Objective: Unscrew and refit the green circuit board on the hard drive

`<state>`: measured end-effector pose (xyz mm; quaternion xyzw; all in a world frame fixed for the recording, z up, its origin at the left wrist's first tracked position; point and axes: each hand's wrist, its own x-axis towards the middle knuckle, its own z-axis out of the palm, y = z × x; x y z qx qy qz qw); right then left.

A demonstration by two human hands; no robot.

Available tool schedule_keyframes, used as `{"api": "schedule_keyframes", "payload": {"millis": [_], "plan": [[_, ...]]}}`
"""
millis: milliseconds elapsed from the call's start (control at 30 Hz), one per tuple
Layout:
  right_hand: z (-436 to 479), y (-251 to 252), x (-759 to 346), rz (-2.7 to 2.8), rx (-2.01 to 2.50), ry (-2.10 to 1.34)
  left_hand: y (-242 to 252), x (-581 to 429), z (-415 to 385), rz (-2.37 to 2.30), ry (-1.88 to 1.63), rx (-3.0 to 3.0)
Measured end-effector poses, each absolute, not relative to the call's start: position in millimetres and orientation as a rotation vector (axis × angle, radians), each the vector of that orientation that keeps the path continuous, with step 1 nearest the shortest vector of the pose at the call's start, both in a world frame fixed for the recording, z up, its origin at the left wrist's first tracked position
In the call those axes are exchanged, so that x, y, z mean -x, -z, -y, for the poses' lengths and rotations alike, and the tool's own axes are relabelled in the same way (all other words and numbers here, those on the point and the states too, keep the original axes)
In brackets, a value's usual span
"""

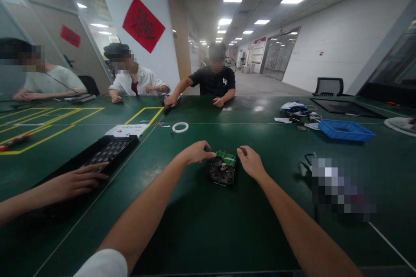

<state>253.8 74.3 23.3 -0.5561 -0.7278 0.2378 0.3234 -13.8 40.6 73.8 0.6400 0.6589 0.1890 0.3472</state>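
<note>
A hard drive (222, 171) lies on the green table in front of me, its black underside and green circuit board (226, 158) facing up. At the far left corner of the drive is my left hand (197, 152), with thumb and index finger apart. The thumb tip is at the drive's edge; I cannot tell whether it touches. My right hand (251, 161) hovers just off the drive's right side, fingers loosely curved and apart, holding nothing.
Another person's hand (86, 177) reaches over a black tray (130, 140) on the left. Beyond the drive lies a white ring (180, 127). A blue bin (346, 131) and a blurred-out object (341, 188) are on the right. Several people sit across the table.
</note>
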Motion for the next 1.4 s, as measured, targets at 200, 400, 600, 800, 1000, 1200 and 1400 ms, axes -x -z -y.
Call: {"api": "schedule_keyframes", "payload": {"millis": [200, 400, 600, 800, 1000, 1200, 1400], "plan": [[-71.5, -23.3, -254.4, 2.006, 1.282, -0.871, -84.8, 15.0, -25.5, -1.620, -0.158, -1.922], [-73.0, -19.6, -253.8, 1.961, 1.320, -0.892, -85.2, -6.5, -19.1, -1.724, 0.014, -1.962], [-78.1, -19.8, -259.4, 1.972, 1.395, -0.806, -92.0, -4.0, -18.8, -2.027, 0.093, -2.003], [-72.8, -22.4, -260.1, 2.007, 1.339, -1.051, -105.4, 1.9, -20.7, -2.178, -0.258, -2.085], [-69.3, -20.9, -253.2, 2.022, 1.360, -1.113, -126.2, -5.5, -21.3, -1.650, -1.073, -2.090], [-72.3, -24.4, -247.7, 2.111, 1.422, -0.945, -118.4, -6.5, -21.9, -1.376, -1.035, -1.865], [-70.8, -26.1, -245.5, 2.173, 1.406, -0.847, -113.4, -9.6, -23.2, -1.451, -1.045, -1.895]]}}
